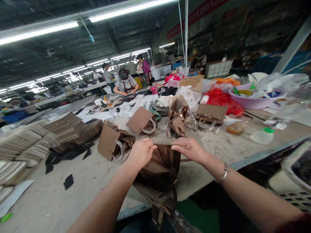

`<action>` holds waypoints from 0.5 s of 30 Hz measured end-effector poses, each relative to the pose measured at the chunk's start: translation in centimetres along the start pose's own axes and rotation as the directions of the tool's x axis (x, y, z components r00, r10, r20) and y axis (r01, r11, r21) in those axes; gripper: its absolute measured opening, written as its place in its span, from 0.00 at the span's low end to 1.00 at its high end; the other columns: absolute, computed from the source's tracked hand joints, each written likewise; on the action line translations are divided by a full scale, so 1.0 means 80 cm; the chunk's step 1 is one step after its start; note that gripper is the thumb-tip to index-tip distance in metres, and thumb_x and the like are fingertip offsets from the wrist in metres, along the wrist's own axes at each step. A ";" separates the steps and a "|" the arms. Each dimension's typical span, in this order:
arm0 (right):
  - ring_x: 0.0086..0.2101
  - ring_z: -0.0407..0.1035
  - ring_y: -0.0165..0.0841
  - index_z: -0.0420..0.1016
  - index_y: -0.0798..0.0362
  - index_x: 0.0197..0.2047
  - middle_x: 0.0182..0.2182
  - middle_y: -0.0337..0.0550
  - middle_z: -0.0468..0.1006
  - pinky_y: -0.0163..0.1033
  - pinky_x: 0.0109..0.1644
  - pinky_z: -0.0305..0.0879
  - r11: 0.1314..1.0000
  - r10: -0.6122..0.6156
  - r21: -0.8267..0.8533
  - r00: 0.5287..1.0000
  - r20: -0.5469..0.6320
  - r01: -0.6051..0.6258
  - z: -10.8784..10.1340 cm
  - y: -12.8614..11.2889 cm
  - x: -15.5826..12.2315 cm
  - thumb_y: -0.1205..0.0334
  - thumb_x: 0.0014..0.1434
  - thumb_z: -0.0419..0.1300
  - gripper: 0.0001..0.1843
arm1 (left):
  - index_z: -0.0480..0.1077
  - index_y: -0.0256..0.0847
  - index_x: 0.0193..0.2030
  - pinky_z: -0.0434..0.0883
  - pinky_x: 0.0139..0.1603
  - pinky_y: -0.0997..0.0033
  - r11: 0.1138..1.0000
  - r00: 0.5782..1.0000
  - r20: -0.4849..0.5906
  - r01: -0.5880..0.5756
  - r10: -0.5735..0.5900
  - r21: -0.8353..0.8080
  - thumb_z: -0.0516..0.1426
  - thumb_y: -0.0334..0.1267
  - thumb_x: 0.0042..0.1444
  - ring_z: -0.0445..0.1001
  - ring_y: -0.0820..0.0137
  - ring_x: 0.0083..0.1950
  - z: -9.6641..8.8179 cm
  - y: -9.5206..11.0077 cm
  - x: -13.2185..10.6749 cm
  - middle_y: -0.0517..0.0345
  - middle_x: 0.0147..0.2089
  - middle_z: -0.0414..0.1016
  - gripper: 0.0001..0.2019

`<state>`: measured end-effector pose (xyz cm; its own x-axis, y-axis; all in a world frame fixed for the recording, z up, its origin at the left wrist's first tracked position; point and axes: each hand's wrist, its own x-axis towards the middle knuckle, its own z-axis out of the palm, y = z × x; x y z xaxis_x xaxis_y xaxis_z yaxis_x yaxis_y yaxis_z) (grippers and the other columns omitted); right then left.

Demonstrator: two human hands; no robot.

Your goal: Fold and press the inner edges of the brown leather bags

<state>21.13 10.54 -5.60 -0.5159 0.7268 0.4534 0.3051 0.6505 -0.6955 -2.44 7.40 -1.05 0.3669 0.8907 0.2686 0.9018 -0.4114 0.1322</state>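
Observation:
A brown handbag lies at the table's front edge, its dark lining showing and its lower part hanging over the edge. My left hand pinches the left end of the bag's far rim between thumb and fingers. At the right end of that same rim, my right hand is closed in a similar pinch. The rim runs straight between both hands. Just beyond them lie several brown bag pieces with plastic-wrapped handles, among them a bag part on the left and a bag panel farther back.
Stacked brown panels and black scraps lie to the left. On the right are a red plastic bag, a purple basin and a white crate beside the table. A co-worker sits across the table.

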 end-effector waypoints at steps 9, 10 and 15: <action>0.29 0.68 0.30 0.79 0.52 0.33 0.26 0.41 0.76 0.33 0.34 0.60 0.967 -0.068 -0.237 0.991 0.115 0.094 0.007 -0.013 0.026 0.50 0.61 0.55 0.17 | 0.71 0.37 0.26 0.66 0.38 0.72 0.999 1.000 -0.014 -0.011 0.012 0.040 0.56 0.37 0.57 0.72 0.69 0.35 0.001 -0.001 0.001 0.56 0.31 0.74 0.10; 0.28 0.68 0.30 0.79 0.53 0.31 0.25 0.41 0.76 0.33 0.33 0.59 0.965 -0.070 -0.245 0.992 0.103 0.094 0.009 -0.015 0.027 0.52 0.61 0.55 0.17 | 0.71 0.37 0.26 0.66 0.39 0.72 0.999 1.000 -0.012 -0.015 0.016 0.037 0.56 0.37 0.57 0.72 0.69 0.35 0.000 -0.001 0.001 0.55 0.31 0.74 0.10; 0.28 0.67 0.29 0.79 0.53 0.30 0.25 0.40 0.77 0.32 0.33 0.57 0.970 -0.064 -0.233 0.997 0.051 0.074 0.016 -0.012 0.028 0.55 0.60 0.57 0.14 | 0.72 0.37 0.25 0.67 0.45 0.68 1.000 1.000 0.008 0.017 -0.017 0.007 0.58 0.35 0.54 0.73 0.68 0.38 0.000 0.001 0.002 0.54 0.32 0.76 0.08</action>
<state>18.67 11.26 -4.58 -0.5747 0.6714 0.4679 0.4443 0.7361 -0.5106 -2.31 7.49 -1.02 0.3534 0.8990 0.2586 0.9095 -0.3949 0.1300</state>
